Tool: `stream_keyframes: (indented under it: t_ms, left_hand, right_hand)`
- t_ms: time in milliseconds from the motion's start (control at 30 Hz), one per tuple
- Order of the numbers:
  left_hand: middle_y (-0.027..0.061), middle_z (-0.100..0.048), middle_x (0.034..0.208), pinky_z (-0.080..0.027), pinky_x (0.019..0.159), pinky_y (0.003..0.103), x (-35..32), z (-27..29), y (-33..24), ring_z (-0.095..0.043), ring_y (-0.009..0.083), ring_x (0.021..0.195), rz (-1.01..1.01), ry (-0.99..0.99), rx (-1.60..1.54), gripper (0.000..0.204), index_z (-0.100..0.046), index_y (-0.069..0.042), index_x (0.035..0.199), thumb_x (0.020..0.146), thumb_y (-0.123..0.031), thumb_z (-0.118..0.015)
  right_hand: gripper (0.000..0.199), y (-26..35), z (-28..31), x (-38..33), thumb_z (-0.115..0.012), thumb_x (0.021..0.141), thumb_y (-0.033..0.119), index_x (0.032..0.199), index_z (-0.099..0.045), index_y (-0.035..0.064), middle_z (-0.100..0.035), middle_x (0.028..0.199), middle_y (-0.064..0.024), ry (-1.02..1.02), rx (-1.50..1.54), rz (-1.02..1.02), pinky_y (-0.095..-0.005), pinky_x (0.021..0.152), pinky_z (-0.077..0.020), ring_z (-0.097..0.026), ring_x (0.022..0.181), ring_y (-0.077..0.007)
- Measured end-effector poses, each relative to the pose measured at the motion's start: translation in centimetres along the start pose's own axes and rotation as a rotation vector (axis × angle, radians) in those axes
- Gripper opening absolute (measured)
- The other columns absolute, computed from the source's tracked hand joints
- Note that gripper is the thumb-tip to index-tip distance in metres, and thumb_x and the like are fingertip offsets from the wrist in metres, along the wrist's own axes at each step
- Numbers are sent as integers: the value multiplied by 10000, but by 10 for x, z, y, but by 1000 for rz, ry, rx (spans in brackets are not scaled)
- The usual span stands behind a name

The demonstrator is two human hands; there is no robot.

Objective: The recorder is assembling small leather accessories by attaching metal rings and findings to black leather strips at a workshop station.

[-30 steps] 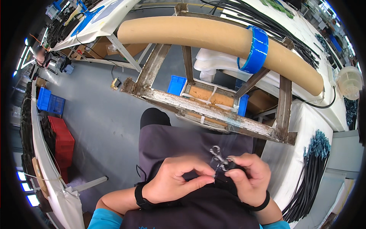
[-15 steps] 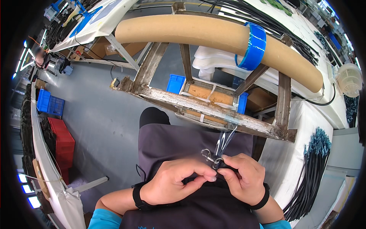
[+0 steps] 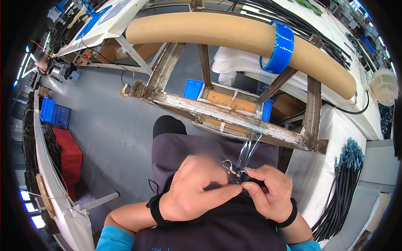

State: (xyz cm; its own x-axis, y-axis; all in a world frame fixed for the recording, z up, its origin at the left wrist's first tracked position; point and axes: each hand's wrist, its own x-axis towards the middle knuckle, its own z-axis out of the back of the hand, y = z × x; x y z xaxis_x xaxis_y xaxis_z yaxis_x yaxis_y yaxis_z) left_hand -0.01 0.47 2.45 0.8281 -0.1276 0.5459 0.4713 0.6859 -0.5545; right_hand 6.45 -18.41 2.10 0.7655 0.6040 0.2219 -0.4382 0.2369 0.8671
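A silver metal snap hook (image 3: pixel 228 165) with a ring (image 3: pixel 240 175) lies between my two hands, above the dark apron (image 3: pixel 176 152) over my lap. Clear, shiny plastic strips (image 3: pixel 246 152) run from the metal frame's hook down to it. My right hand (image 3: pixel 270 194) is closed, pinching a dark strap (image 3: pixel 253 182) by the ring between thumb and forefinger. From the left, my left hand (image 3: pixel 194 190) reaches its thumb tip to the ring's lower side, close to the right thumb. Its fingers curl behind, partly blurred, and what they pinch is hidden.
A rusty metal frame (image 3: pixel 234 117) stands just ahead, topped by a long cardboard tube (image 3: pixel 201 29) with a blue tape roll (image 3: pixel 281 48) around it. Black straps with blue ends (image 3: pixel 343 180) hang over the white table at right. Red crates (image 3: pixel 67 154) stand at left.
My left hand has turned and shifted slightly, its thumb now stretched to the ring and its fingers curled farther behind. My right hand keeps its pinch. The view has shifted slightly.
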Motion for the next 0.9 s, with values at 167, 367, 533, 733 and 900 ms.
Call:
stream_keyframes:
  t_ms: [167,367,533,733,900]
  left_hand:
    - [-7,-513,831,-405,642,346,-2,-8,5,-471,210,785,-50,-38,-45,229,-718,-155,737,527,-131,-808]
    - [36,-532,933,-427,704,345,1,-7,6,-486,252,874,23,-2,-68,200,-704,-138,727,562,-125,-817]
    - [164,-487,1204,-453,810,339,3,-9,4,-550,249,992,361,99,-400,129,-666,-74,829,735,-54,-752]
    - [71,-571,950,-449,748,247,-4,-17,8,-565,114,841,592,181,-747,141,-574,-34,900,811,27,-666]
    - [12,-518,867,-434,711,228,0,-25,3,-513,56,789,837,70,-1045,287,-431,-62,977,816,85,-617]
  right_hand:
    - [234,-1,-4,-1,-741,726,42,926,-629,-6,-612,702,-114,-57,-48,16,-302,495,-466,-586,564,-232]
    - [291,-4,-7,-5,-729,700,12,967,-620,-27,-605,728,-129,-40,-153,185,-323,508,-494,-605,588,-254]
    - [312,-8,-3,-2,-716,714,7,1002,-607,-41,-606,740,-138,57,-107,179,-320,508,-493,-603,585,-262]
    - [276,-9,-5,-4,-721,733,21,976,-601,-27,-612,725,-126,45,-70,133,-319,498,-487,-600,573,-253]
    - [361,-8,-12,-12,-797,660,78,959,-608,5,-610,699,-94,-105,-130,148,-310,468,-476,-596,550,-223]
